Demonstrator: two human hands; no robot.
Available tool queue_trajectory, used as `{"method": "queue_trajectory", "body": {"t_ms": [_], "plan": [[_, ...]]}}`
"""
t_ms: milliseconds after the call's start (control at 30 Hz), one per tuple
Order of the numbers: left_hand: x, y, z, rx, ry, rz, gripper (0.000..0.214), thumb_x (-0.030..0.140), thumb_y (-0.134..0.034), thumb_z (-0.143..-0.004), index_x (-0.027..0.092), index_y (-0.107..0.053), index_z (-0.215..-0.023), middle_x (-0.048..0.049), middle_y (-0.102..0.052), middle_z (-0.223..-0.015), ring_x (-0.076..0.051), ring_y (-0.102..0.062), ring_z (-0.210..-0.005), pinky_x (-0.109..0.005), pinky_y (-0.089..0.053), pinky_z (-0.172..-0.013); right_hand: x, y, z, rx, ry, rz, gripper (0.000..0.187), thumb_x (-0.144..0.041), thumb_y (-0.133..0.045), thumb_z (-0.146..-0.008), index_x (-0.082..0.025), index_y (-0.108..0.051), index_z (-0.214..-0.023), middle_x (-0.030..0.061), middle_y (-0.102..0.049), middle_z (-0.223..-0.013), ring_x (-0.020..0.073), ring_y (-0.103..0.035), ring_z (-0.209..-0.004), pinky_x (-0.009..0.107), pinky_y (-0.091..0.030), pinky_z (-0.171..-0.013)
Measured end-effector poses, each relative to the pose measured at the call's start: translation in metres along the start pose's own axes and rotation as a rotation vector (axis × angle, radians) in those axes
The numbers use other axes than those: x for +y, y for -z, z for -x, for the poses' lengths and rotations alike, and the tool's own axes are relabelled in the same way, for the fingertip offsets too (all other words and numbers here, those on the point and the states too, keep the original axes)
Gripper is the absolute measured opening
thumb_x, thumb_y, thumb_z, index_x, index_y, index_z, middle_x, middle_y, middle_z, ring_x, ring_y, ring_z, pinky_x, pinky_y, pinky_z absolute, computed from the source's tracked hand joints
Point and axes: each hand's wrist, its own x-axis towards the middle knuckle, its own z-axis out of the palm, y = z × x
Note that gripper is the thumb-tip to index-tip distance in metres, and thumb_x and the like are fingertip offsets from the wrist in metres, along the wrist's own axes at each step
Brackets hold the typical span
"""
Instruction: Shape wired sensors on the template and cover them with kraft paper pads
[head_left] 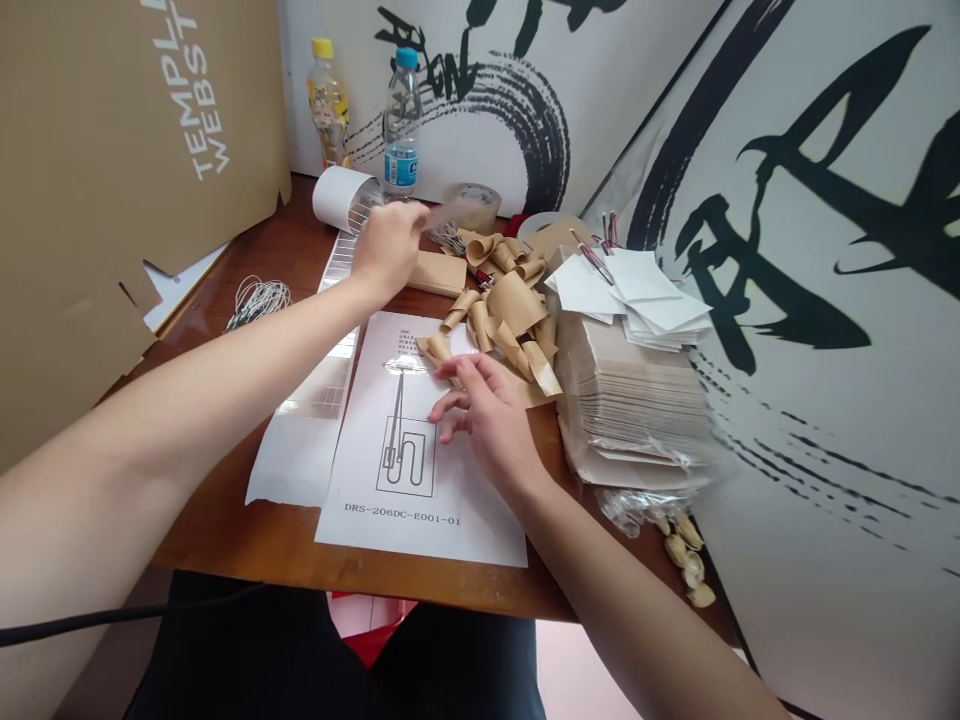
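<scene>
My left hand [386,252] reaches to the back of the table, beside the roll of labels [337,197], with its fingers closed together. A thin, pale, blurred piece [448,213] shows at its fingertips, too smeared to name. My right hand [487,415] hovers over the right side of a printed drawing sheet [420,535], its fingers apart and holding nothing. Just behind its fingertips lies a heap of curled brown paper pieces [517,303]. A flat brown block [437,273] sits to the right of my left hand.
At right stands a plastic-wrapped stack of cards [645,400] topped with white squares [637,285]. Bundled wires [259,300] lie left. Behind are a blue-capped bottle [403,125], a yellow-capped bottle [328,105] and a tape roll [480,203]. A large cardboard box [135,200] borders the left.
</scene>
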Motion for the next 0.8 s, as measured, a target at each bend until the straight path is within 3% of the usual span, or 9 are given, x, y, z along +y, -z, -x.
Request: {"method": "queue_trajectory", "body": {"t_ms": [100, 200, 267, 333, 400, 467, 533, 633, 800], "plan": [[0.019, 0.024, 0.019, 0.284, 0.171, 0.154, 0.021, 0.026, -0.056, -0.098, 0.021, -0.073, -0.087, -0.0075, -0.074, -0.095, -0.026, -0.069, -0.104, -0.04, -0.049, -0.101, 0.004, 0.002, -0.004, -0.032, -0.072, 0.046, 0.042, -0.059, -0.076, -0.08, -0.022, -0.066, -0.097, 0.0086, -0.066, -0.124, 0.0112, -0.068, -0.062, 0.023, -0.05, -0.04], [0.028, 0.039, 0.061, 0.129, 0.243, 0.618, 0.009, 0.024, -0.068, -0.091, 0.018, -0.074, -0.09, -0.0051, -0.077, -0.097, -0.023, -0.073, -0.098, -0.036, -0.057, -0.089, 0.003, 0.008, -0.011, 0.018, -0.039, -0.033, 0.043, -0.053, -0.078, -0.08, -0.026, -0.066, -0.11, 0.01, -0.055, -0.146, 0.0131, -0.071, -0.07, 0.027, -0.058, -0.048], [0.027, 0.041, 0.09, 0.019, 0.296, 0.781, 0.017, 0.028, -0.077, -0.082, 0.017, -0.076, -0.095, -0.0057, -0.079, -0.1, -0.024, -0.074, -0.097, -0.036, -0.06, -0.086, 0.0, 0.011, -0.013, 0.053, 0.006, -0.064, 0.039, -0.052, -0.078, -0.081, -0.028, -0.067, -0.11, 0.008, -0.046, -0.155, 0.018, -0.074, -0.086, 0.029, -0.062, -0.054], [0.023, 0.039, 0.11, 0.06, 0.352, 0.845, 0.022, 0.028, -0.08, -0.077, 0.016, -0.076, -0.095, -0.0068, -0.08, -0.101, -0.023, -0.075, -0.097, -0.036, -0.06, -0.088, -0.002, 0.012, -0.012, 0.07, 0.066, -0.078, 0.037, -0.052, -0.078, -0.082, -0.029, -0.068, -0.108, 0.0065, -0.045, -0.155, 0.0227, -0.073, -0.103, 0.031, -0.065, -0.061], [0.02, 0.036, 0.118, 0.066, 0.405, 0.885, 0.027, 0.027, -0.081, -0.074, 0.014, -0.076, -0.097, -0.0089, -0.081, -0.105, -0.024, -0.075, -0.099, -0.037, -0.06, -0.089, -0.004, 0.011, -0.01, 0.08, 0.133, -0.058, 0.04, -0.055, -0.079, -0.081, -0.029, -0.067, -0.109, 0.0066, -0.054, -0.141, 0.0197, -0.072, -0.097, 0.03, -0.063, -0.06], [0.02, 0.034, 0.121, -0.072, 0.402, 0.903, 0.033, 0.028, -0.085, -0.071, 0.014, -0.077, -0.1, -0.0097, -0.081, -0.105, -0.025, -0.076, -0.098, -0.037, -0.06, -0.087, -0.004, 0.01, -0.008, 0.054, 0.151, -0.027, 0.043, -0.055, -0.083, -0.078, -0.027, -0.067, -0.107, 0.0034, -0.063, -0.116, 0.0113, -0.066, -0.07, 0.025, -0.056, -0.05], [0.021, 0.033, 0.123, -0.226, 0.372, 0.909, 0.037, 0.033, -0.089, -0.07, 0.015, -0.077, -0.1, -0.0092, -0.081, -0.105, -0.025, -0.076, -0.095, -0.036, -0.06, -0.083, -0.003, 0.009, -0.007, 0.007, 0.124, -0.016, 0.042, -0.051, -0.087, -0.074, -0.025, -0.067, -0.1, -0.0022, -0.063, -0.09, 0.0056, -0.05, -0.05, 0.023, -0.045, -0.042], [0.021, 0.032, 0.129, -0.321, 0.371, 0.976, 0.045, 0.045, -0.092, -0.069, 0.017, -0.077, -0.1, -0.0093, -0.081, -0.106, -0.025, -0.075, -0.094, -0.034, -0.059, -0.078, -0.004, 0.01, -0.009, 0.003, 0.08, -0.051, 0.041, -0.047, -0.091, -0.069, -0.023, -0.067, -0.092, -0.006, -0.06, -0.072, 0.0037, -0.037, -0.043, 0.022, -0.035, -0.038], [0.006, 0.031, 0.137, -0.184, 0.458, 0.958, 0.053, 0.064, -0.086, -0.071, 0.016, -0.074, -0.091, -0.0093, -0.079, -0.095, -0.021, -0.072, -0.079, -0.03, -0.055, -0.067, -0.01, 0.02, -0.018, 0.14, 0.076, -0.114, 0.048, -0.051, -0.093, -0.063, -0.022, -0.056, -0.074, -0.0121, -0.043, -0.053, 0.0026, -0.03, -0.039, 0.019, -0.029, -0.034]]}}
